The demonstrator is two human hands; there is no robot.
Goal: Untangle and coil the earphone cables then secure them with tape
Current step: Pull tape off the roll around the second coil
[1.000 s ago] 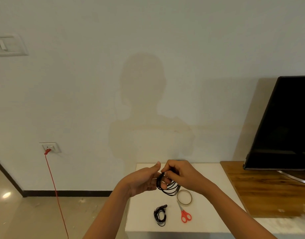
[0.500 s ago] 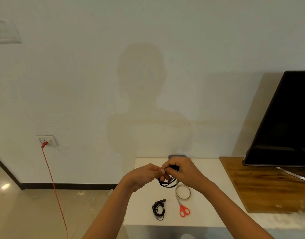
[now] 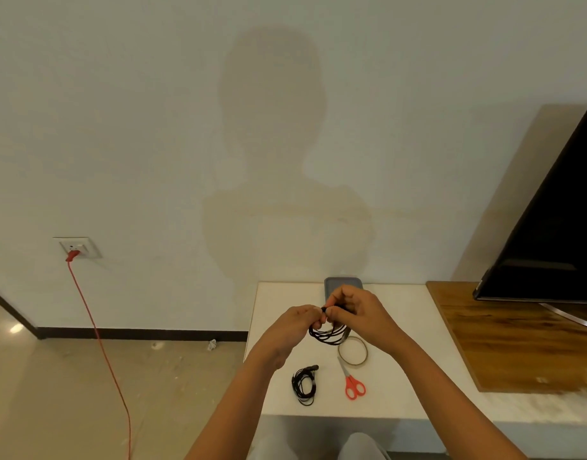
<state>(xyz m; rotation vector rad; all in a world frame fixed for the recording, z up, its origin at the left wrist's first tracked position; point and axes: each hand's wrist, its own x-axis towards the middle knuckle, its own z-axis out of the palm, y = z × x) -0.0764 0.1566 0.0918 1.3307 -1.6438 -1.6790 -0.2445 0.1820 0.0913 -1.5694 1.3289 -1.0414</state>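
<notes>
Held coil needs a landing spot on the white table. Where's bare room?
Bare: the strip between scissors, tape roll and the wooden board; also the far left corner of the white table, behind the left hand. Crowded: the middle, below the held coil, where the other earphone coil, scissors and tape roll sit close.

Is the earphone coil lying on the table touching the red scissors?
Apart. The head view shows a strip of bare white table between the earphone coil and the red scissors.
</notes>
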